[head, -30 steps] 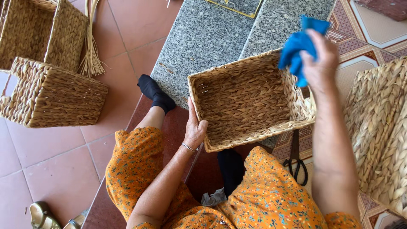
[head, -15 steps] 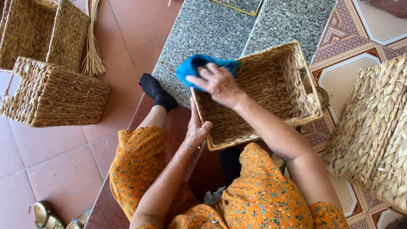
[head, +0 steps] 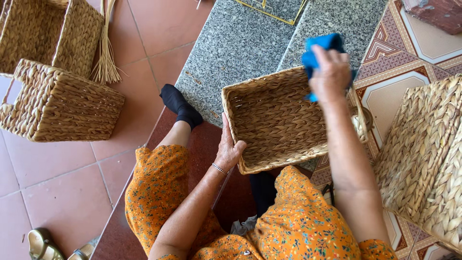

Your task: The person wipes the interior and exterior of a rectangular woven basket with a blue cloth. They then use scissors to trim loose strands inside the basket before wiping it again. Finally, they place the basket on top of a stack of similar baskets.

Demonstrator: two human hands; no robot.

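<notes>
Head view, looking down my own arms: my right hand [head: 331,73] is closed around a blue cloth [head: 318,54], fingers bunched over it so that only its upper folds and a strip under my palm show (how much cloth is balled up inside my grip I cannot tell). The cloth sits at the far right corner of the woven basket [head: 279,120], just over its rim, and my forearm crosses the basket's right wall and hides most of that side and the handle there.

My left hand [head: 227,150] clamps the near left corner of the same basket, thumb inside the rim, fingers wrapped under it out of sight. A thin bracelet [head: 220,168] circles that wrist.

The basket is rectangular, tilted toward me on my lap, and I see nothing in it but its plaited bottom. It rests partly against a speckled grey stone slab [head: 231,43].

Further out, a second woven basket [head: 62,106] lies on its side on the red floor tiles to my left, with a third [head: 43,33] behind it, cut off by the frame edge. Beside them stands a bundle of dry straw [head: 106,58]. At my right a large woven piece [head: 423,159] runs out of the picture.
</notes>
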